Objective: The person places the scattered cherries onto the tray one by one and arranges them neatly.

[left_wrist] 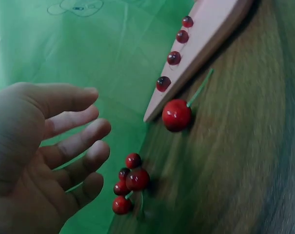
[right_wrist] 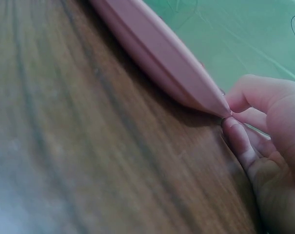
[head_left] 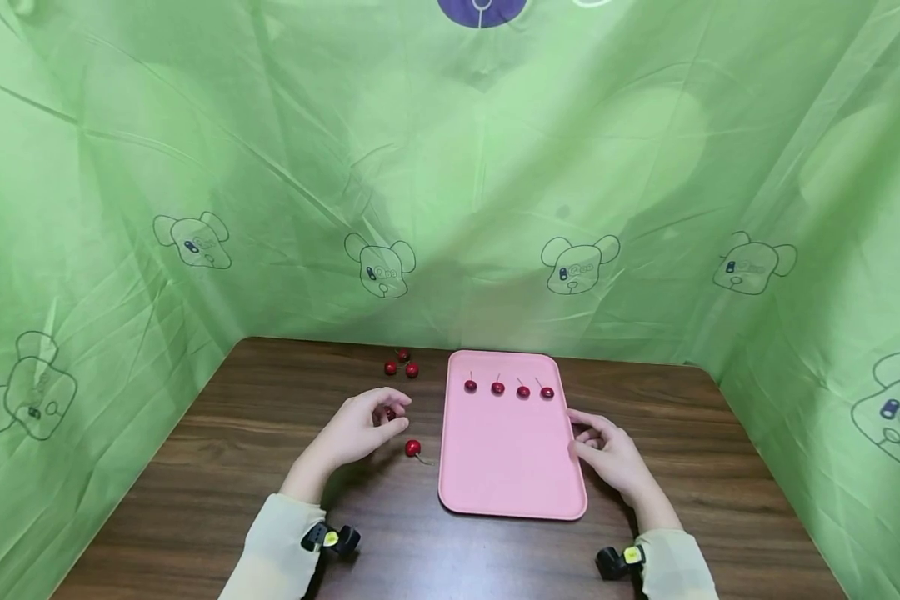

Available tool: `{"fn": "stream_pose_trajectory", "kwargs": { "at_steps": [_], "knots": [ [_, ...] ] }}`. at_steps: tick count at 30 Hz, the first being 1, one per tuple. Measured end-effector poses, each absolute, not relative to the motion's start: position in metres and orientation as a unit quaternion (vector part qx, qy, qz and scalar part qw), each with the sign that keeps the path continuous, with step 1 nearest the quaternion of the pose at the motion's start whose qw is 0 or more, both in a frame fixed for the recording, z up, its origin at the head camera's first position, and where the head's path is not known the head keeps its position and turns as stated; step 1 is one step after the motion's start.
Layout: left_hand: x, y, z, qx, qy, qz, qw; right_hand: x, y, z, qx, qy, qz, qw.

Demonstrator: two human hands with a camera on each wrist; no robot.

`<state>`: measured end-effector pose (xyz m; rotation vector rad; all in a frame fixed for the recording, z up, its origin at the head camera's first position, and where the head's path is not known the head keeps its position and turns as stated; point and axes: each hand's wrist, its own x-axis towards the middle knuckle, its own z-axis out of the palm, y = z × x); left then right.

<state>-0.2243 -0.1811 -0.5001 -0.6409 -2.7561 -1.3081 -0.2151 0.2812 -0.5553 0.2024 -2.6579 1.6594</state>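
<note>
Hovering over a brown table (head_left: 270,400), the left hand (head_left: 352,429) had its fingers loosely spread, gripping nothing, with one cherry (head_left: 390,412) visible between them. Three loose cherries (head_left: 412,370) lay toward its one o'clock, a stemmed cherry (head_left: 413,448) toward four. Next came a pink tray (head_left: 512,467) with four row cherries (head_left: 522,392) near its twelve o'clock. Laying out seemed roughly half done, at least five left. At the tray's three o'clock, the right hand (head_left: 618,458) pinched its rim, fingers narrow.
</note>
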Motion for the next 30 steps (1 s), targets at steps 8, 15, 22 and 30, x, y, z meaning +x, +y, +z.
{"fn": "stream_pose_trajectory", "kwargs": {
  "at_steps": [8, 15, 22, 30],
  "knots": [
    [-0.222, -0.182, -0.511, -0.246, -0.869, -0.429, -0.024, -0.210, 0.284, -0.556, 0.049, -0.854, 0.518, 0.001],
    [-0.218, -0.185, -0.520, -0.242, -0.872, -0.422, -0.063, -0.214, 0.282, -0.554, 0.056, -0.851, 0.522, 0.001],
    [-0.216, -0.185, -0.525, -0.254, -0.873, -0.410, -0.067, -0.216, 0.277, -0.555, 0.052, -0.853, 0.520, 0.001],
    [-0.218, -0.182, -0.531, -0.278, -0.872, -0.399, -0.057, -0.216, 0.279, -0.552, 0.050, -0.856, 0.514, -0.005]
  ]
}}
